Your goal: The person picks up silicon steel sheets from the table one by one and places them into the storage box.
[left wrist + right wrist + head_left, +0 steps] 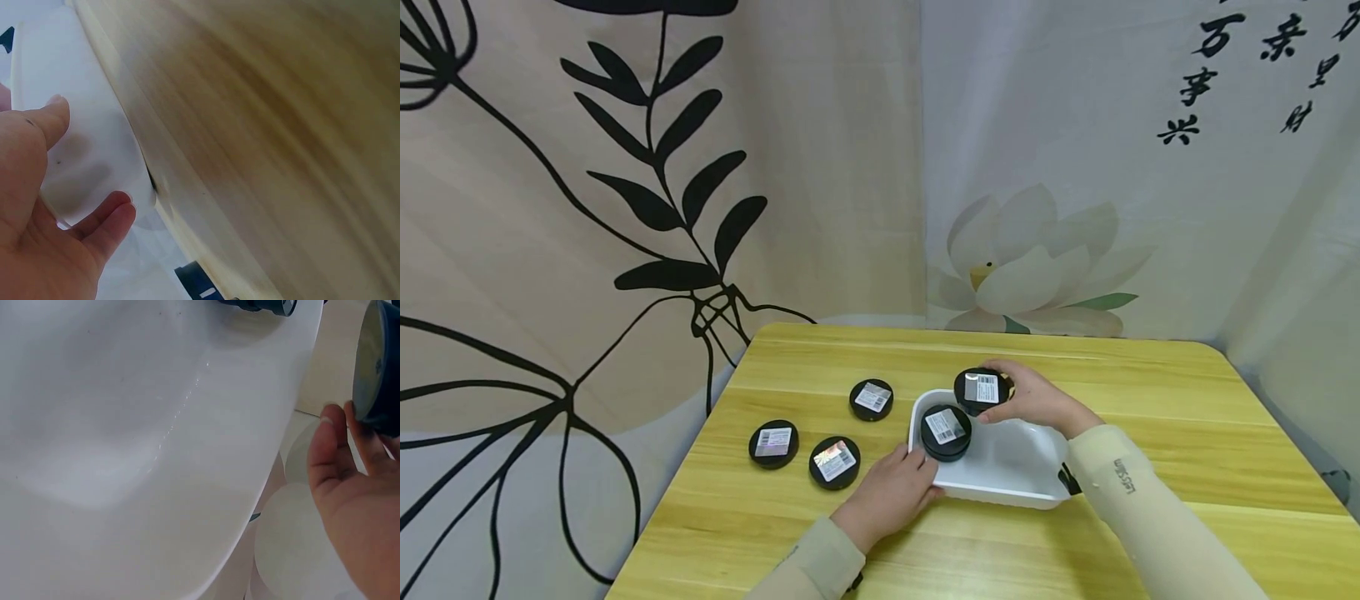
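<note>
A white plastic tray [1000, 492] lies on the table, one black round jar [951, 450] standing in its left end. My left hand [891, 492] grips the tray's near left corner; in the left wrist view its thumb and fingers [109, 228] press on two sides of that corner. Over the tray's far rim, my right hand [1037, 396] holds another black jar [970, 407] by its side, with a white barcode label facing up. The right wrist view shows this held jar [390, 394] tilted beyond the tray's edge, its pale underside visible.
Three more black jars with labels lie left of the tray: one at the far side [859, 410], one at the left [760, 457] and one nearer the tray [823, 479]. The yellow wood-grain table [1195, 433] ends at a printed curtain [850, 167].
</note>
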`<act>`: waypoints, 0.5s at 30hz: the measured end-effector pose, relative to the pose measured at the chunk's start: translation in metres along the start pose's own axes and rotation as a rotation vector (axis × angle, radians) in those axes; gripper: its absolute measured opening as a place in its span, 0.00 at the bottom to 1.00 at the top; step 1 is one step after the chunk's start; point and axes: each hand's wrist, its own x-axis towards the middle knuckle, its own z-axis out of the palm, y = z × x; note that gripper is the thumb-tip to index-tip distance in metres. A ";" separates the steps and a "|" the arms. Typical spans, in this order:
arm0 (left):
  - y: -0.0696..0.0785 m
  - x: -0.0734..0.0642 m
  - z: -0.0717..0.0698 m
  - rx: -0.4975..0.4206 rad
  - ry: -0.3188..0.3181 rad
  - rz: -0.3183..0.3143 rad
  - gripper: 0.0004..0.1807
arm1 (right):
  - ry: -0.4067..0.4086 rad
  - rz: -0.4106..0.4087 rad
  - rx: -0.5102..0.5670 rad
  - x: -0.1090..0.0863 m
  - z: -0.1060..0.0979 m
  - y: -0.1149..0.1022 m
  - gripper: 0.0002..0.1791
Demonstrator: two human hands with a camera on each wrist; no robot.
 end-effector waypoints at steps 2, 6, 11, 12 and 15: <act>0.000 0.000 0.000 0.003 0.002 0.001 0.18 | -0.009 -0.006 0.003 0.000 0.001 -0.001 0.53; 0.000 0.000 0.000 0.008 0.001 0.001 0.18 | -0.019 -0.004 0.007 0.001 0.003 -0.004 0.53; 0.000 0.000 0.001 0.015 0.016 0.004 0.17 | -0.027 -0.018 0.003 0.004 0.006 -0.003 0.54; 0.000 0.000 0.001 0.015 0.020 0.005 0.17 | -0.028 -0.024 0.002 0.004 0.007 -0.003 0.54; 0.000 -0.001 0.002 0.015 0.022 0.012 0.18 | -0.032 -0.039 -0.005 0.004 0.009 -0.003 0.53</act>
